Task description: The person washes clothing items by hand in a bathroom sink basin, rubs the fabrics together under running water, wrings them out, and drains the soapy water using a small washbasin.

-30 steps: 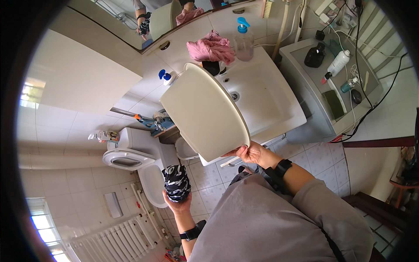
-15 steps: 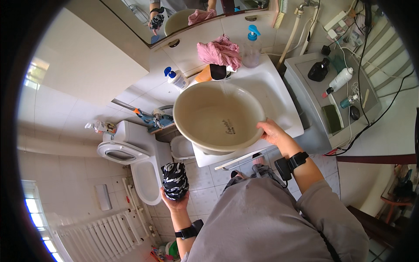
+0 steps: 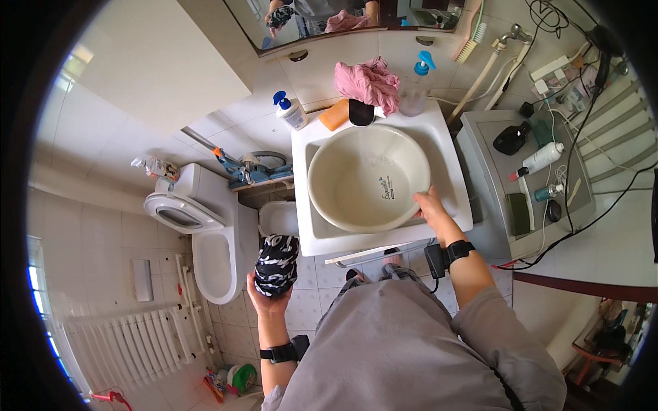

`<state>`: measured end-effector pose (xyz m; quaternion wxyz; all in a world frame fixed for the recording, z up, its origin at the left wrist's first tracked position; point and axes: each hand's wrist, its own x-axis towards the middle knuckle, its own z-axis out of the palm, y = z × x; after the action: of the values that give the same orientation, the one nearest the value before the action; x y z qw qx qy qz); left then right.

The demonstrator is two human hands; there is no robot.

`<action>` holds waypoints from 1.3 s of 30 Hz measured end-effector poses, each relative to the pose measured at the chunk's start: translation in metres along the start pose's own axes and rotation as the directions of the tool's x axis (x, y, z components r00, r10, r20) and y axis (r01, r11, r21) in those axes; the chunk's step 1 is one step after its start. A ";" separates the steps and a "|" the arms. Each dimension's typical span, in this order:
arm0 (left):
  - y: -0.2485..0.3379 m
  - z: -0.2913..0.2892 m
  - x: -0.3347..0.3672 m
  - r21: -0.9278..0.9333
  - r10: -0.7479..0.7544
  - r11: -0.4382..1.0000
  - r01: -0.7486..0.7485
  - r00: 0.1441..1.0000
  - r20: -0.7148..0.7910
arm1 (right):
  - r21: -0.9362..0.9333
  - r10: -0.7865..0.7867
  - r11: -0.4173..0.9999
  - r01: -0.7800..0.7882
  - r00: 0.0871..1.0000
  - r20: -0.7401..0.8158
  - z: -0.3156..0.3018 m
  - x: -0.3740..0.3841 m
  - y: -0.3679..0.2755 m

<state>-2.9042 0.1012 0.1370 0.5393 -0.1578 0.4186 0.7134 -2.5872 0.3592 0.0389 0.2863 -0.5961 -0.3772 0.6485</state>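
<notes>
My right hand (image 3: 430, 205) grips the near right rim of a large cream plastic basin (image 3: 329, 195), thumb over the edge. The basin stands in the white sink (image 3: 452, 171), with dark print on its inner bottom. How much water is in it, I cannot tell. Off to the left, beside the sink's front corner, my left hand (image 3: 267, 294) holds up a bundled black-and-white patterned cloth (image 3: 277, 264). Its fingers are partly hidden behind the bundle.
Behind the basin are a pink cloth (image 3: 368, 82), a blue-topped pump bottle (image 3: 416, 92), a white pump bottle (image 3: 292, 113) and an orange item (image 3: 334, 115). A toilet (image 3: 214, 264) stands left. Bottles and cables lie on a grey machine (image 3: 473, 130) at right.
The basin has come down from a tilted position over the sink's left side and now rests more level and farther right within the sink. Both hands keep their holds.
</notes>
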 end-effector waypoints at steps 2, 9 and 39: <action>-0.002 0.006 0.002 0.006 -0.007 1.000 0.007 1.000 -0.009 | 0.022 -0.006 1.000 0.006 1.000 -0.007 -0.001 0.002 0.005; -0.006 0.025 0.014 0.085 -0.021 0.996 0.019 1.000 0.016 | -0.329 -0.060 0.944 -0.001 0.982 -0.178 0.011 -0.028 -0.017; -0.043 0.083 0.049 0.233 -0.036 0.972 -0.016 0.975 0.219 | -0.660 -0.859 0.199 0.724 0.453 0.238 0.075 0.035 -0.215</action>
<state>-2.8644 0.1989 0.1357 0.6011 -0.0150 0.4358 0.6698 -2.6826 0.4957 0.1980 0.3692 -0.4287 -0.8093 0.1577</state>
